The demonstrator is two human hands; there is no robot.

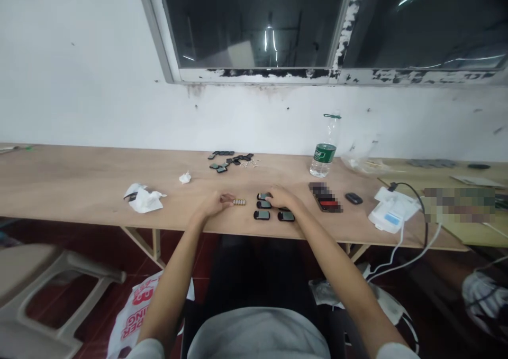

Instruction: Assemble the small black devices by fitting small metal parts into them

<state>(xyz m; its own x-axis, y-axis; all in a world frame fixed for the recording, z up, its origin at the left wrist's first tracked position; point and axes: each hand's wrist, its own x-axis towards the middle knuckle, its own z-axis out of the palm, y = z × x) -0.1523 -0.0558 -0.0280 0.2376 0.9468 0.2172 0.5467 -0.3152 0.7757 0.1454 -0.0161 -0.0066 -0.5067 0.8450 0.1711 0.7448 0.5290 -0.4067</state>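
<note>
Both of my hands rest on a long wooden bench (79,179). My left hand (216,202) is curled, its fingertips by a short strip of small white pieces (238,202). My right hand (281,196) lies palm down over a cluster of small black cases with grey faces (262,214), its fingers touching the upper ones; whether it grips one is hidden. Another black case (286,216) sits just below that hand.
Farther back lies a scatter of more black parts (230,161). Crumpled white tissue (145,199) is at left, a plastic water bottle (324,153) at right, then a black oval object (353,198) and a white device with cables (391,211). A plastic chair (43,290) stands lower left.
</note>
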